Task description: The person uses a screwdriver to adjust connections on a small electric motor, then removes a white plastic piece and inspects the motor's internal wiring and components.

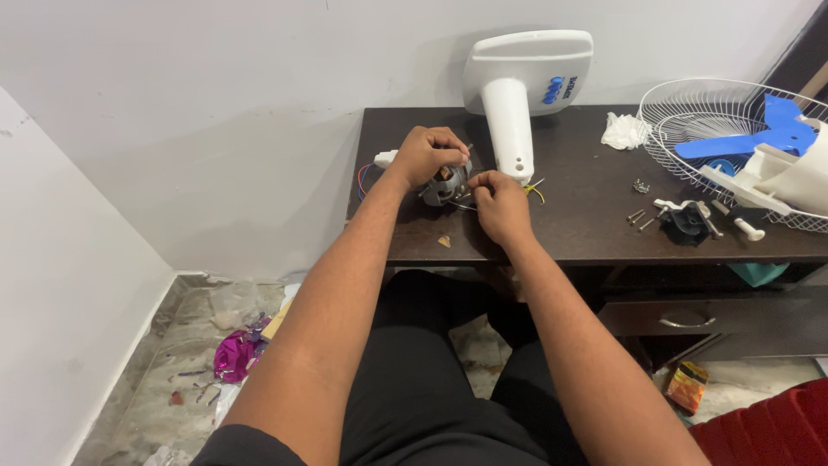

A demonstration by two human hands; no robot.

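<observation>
Two bare arms reach out over a pair of dark-clad knees, and both hands meet on one small fan motor (445, 185), a grey metal lump showing copper winding, sitting near the front edge of the dark wooden table (569, 233). The left hand (429, 154) is curled over the top of the motor, fingers closed down on it. The right hand (500, 205) sits just beside it on the right, fingertips pinched together against the motor's side; whatever it pinches is too small to make out, perhaps a thin wire. Most of the motor is hidden under the two hands.

Just this side of the grip lies one small tan scrap (443, 242). Left of the left hand a white plug (385, 158) trails a few red and blue leads. Right behind the right hand stands one white fan base (522, 91), tipped on its side, yellow wires at its neck.

Well off to the right lie about four loose screws (640, 217), one black part with white pegs (690, 221), one crumpled white cloth (624, 131), and one white wire guard (716, 129) holding one blue blade (759, 134); the guard is cut off at the edge.

The wall (216, 129) is plain white. Down to the left, the stone floor (164, 380) carries a purple foil wrapper (233, 355) and scattered scraps.
</observation>
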